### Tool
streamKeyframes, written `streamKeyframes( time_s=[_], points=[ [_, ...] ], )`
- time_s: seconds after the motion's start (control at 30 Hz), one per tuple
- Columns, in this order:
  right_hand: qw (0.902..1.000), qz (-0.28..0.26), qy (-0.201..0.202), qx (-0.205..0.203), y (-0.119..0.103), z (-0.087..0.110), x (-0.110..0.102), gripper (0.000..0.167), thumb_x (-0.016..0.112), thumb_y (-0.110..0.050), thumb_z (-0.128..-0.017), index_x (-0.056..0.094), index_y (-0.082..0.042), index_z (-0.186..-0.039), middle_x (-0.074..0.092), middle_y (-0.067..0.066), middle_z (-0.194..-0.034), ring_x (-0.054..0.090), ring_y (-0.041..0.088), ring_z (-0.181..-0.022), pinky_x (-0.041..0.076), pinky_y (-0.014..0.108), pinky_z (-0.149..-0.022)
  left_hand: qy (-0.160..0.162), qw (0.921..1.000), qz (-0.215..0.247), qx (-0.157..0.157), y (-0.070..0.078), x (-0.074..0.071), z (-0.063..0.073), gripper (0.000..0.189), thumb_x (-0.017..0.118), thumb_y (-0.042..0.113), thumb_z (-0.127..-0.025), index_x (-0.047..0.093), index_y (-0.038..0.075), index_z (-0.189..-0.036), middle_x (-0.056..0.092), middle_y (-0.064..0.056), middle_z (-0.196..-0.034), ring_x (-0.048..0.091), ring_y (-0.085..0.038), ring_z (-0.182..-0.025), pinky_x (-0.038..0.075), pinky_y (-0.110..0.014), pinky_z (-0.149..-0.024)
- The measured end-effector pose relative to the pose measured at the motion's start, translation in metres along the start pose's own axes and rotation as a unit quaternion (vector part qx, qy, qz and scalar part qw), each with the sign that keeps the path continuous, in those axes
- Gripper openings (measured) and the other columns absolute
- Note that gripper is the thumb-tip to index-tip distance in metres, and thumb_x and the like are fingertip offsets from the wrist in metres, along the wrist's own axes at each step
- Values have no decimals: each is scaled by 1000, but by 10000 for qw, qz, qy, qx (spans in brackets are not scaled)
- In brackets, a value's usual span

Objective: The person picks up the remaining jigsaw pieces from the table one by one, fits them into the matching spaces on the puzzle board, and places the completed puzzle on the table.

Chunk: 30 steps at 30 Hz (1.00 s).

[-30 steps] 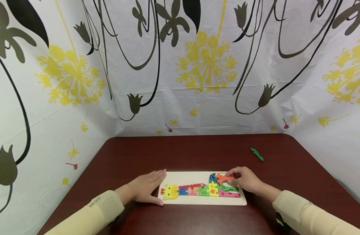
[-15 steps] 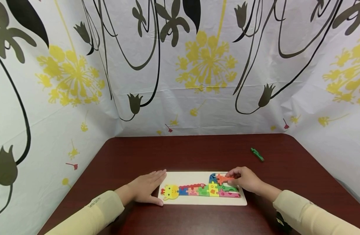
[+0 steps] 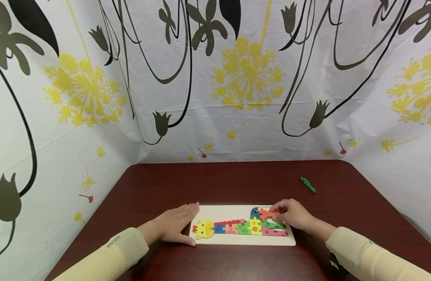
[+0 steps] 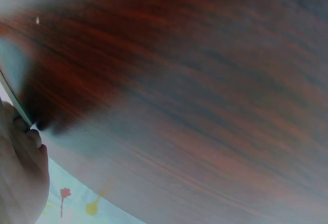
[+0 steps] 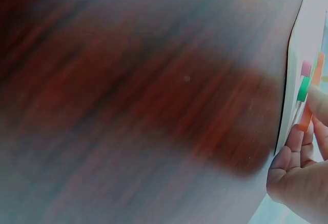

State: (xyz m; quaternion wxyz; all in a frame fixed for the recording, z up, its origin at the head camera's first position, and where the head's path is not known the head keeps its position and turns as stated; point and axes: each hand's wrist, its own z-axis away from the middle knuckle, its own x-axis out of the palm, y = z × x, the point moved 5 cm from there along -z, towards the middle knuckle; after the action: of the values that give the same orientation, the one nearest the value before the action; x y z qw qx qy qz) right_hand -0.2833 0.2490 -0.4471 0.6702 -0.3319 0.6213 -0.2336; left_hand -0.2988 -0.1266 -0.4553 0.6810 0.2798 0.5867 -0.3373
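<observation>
A pale puzzle board (image 3: 229,212) lies near the table's front, holding a giraffe made of coloured jigsaw pieces with a yellow head (image 3: 204,229) at its left end. My left hand (image 3: 175,226) rests at the board's left edge, fingers straight; in the left wrist view that hand (image 4: 23,167) shows only in the corner. At the board's upper right, my right hand (image 3: 293,214) pinches an orange puzzle piece (image 3: 266,213) next to a blue piece (image 3: 254,213). In the right wrist view the orange piece (image 5: 310,108) sits between thumb and fingers, tilted over the board.
A slim green piece (image 3: 308,184) lies alone on the dark red-brown table (image 3: 215,181), behind my right hand. Patterned white cloth (image 3: 250,128) hangs around the table's back and sides.
</observation>
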Motion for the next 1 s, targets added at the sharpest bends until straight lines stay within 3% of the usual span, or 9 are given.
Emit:
streamKeyframes(
  time_s=[0.2, 0.67, 1.0],
  points=[
    [9999, 50, 27, -152, -2, 0, 0, 13, 77, -4, -80, 75, -9, -92, 62, 1, -86, 52, 19, -76, 46, 32, -63, -26, 10000, 12, -6, -1, 0, 0, 109, 33, 85, -81, 15, 9, -156, 12, -6, -162, 14, -19, -146, 20, -38, -115],
    [10000, 74, 5, -17, 2, 0, 2, 13, 79, -8, -80, 75, -12, -92, 61, 1, -85, 50, 20, -77, 43, 32, -63, -7, 10000, -29, 3, 1, -1, 0, 109, 30, 86, -80, 15, 9, -156, 13, -7, -162, 15, -20, -146, 20, -38, -115],
    [9999, -54, -94, -124, 3, 1, 2, 14, 76, -2, -81, 75, -8, -94, 61, 2, -86, 50, 20, -76, 44, 30, -62, 14, 10000, -50, 2, 0, 0, -1, 110, 30, 86, -80, 15, 8, -156, 13, -7, -162, 16, -20, -146, 21, -38, -115]
  ],
)
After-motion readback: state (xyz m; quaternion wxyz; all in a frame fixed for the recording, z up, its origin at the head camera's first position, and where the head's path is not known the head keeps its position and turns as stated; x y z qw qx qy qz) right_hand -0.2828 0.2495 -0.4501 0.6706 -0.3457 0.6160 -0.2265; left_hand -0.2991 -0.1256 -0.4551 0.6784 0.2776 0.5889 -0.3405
